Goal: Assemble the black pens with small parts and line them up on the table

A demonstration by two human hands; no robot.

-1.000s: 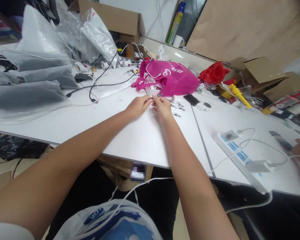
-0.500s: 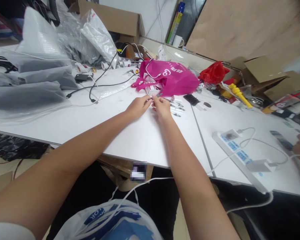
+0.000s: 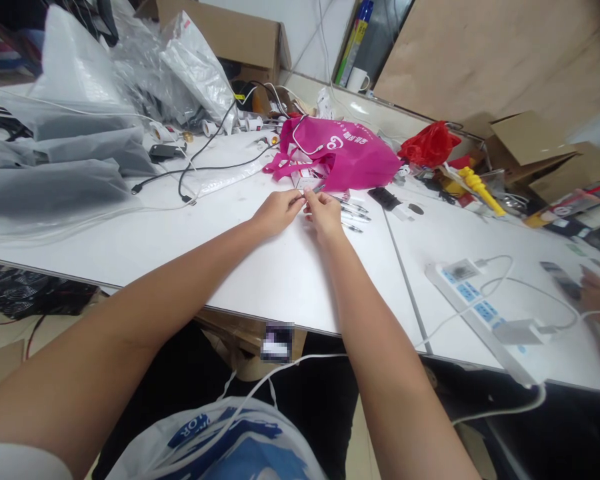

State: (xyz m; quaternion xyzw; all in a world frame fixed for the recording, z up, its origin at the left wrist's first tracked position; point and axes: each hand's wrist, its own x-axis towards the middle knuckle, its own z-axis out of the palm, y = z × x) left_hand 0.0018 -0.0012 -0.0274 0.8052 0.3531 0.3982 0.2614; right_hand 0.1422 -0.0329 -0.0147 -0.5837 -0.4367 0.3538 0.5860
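My left hand (image 3: pixel 276 212) and my right hand (image 3: pixel 324 213) meet fingertip to fingertip over the white table (image 3: pixel 260 267). Together they pinch a thin pen (image 3: pixel 318 189) whose grey tip sticks out past my right thumb. Several more pens (image 3: pixel 354 215) lie on the table just right of my right hand. A pink fabric bag (image 3: pixel 347 153) lies just behind the hands, with small white boxes at its mouth.
Grey plastic bags (image 3: pixel 55 167) and black cables (image 3: pixel 200 170) cover the left of the table. A white power strip (image 3: pixel 473 300) with plugged cables lies to the right. Another person's hand (image 3: pixel 599 293) rests at the right edge. Cardboard boxes (image 3: pixel 530 143) and a red bag (image 3: pixel 427 145) stand at the back.
My hands stay in the same place on the pen. The other person's hand at the right edge has shifted slightly up and left near a dark object.
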